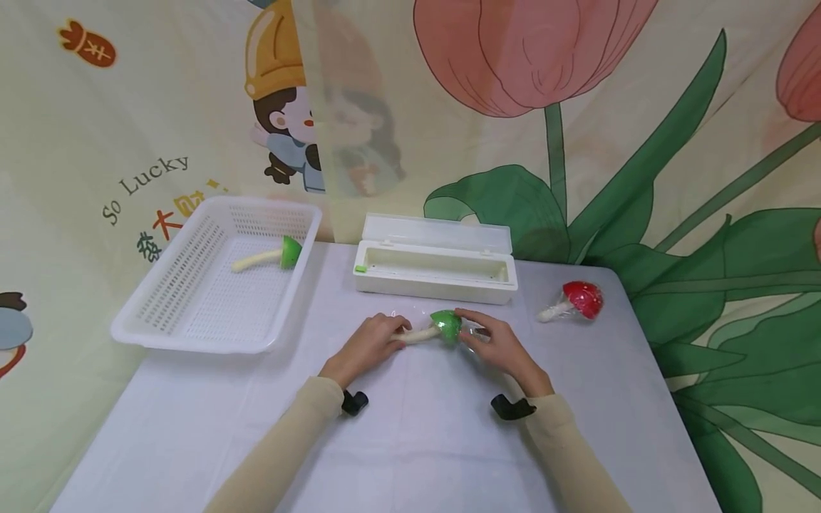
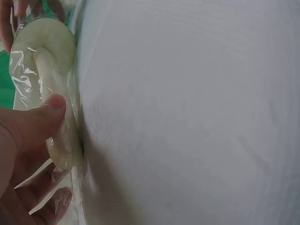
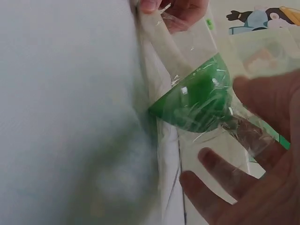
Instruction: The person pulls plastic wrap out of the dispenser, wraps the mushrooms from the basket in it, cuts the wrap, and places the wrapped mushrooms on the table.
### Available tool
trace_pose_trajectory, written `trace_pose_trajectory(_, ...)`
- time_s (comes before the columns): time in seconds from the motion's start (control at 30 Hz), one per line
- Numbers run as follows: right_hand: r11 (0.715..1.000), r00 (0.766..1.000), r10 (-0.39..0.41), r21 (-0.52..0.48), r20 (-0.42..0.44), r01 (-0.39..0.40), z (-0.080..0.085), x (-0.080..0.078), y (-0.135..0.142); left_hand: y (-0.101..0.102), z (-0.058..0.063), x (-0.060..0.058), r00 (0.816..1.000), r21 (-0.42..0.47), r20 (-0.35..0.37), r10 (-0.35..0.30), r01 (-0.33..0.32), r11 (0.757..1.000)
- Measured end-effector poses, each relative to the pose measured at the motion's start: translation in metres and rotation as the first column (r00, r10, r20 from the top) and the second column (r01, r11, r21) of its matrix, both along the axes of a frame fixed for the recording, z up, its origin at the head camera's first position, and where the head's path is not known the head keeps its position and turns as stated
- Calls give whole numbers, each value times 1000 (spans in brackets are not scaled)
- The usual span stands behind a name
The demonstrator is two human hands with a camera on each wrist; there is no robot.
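Note:
A toy mushroom with a green cap [image 1: 446,326] and a pale stem [image 2: 58,93], in a clear plastic wrapper [image 3: 201,103], is low over the cloth between the two hands. My left hand [image 1: 372,343] pinches the stem's end through the wrapper, thumb on top. At the cap side, my right hand [image 1: 503,345] has its fingers spread; in the right wrist view one finger touches the loose wrapper beside the green cap [image 3: 199,96] and the thumb is close to it. A white lidded box [image 1: 436,274] stands just behind, its clear lid [image 1: 436,234] raised.
On the left stands a white perforated basket [image 1: 192,342] with another green mushroom [image 1: 290,252] inside. A wrapped red mushroom [image 1: 582,299] lies at the right on the white cloth-covered table [image 1: 410,442]. Behind hangs a printed curtain [image 1: 372,85].

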State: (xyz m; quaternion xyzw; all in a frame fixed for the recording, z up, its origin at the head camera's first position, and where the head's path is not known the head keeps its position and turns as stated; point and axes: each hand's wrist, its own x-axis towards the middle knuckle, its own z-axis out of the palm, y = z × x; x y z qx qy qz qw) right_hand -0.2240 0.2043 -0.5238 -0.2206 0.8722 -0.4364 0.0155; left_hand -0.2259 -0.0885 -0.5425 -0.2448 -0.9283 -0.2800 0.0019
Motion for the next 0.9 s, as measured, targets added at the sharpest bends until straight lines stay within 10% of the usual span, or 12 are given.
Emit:
trace_pose_trajectory(0.57,991,995,-97,-95,-8,96,-16,-4,-1,-10,-1,2,999,-26,-29,16,-16,1000)
trace_pose_trajectory(0.9,998,997,-63,-22,-33,62,-15,-4,3,-11,2,-5,992,36,84,93,-96,995)
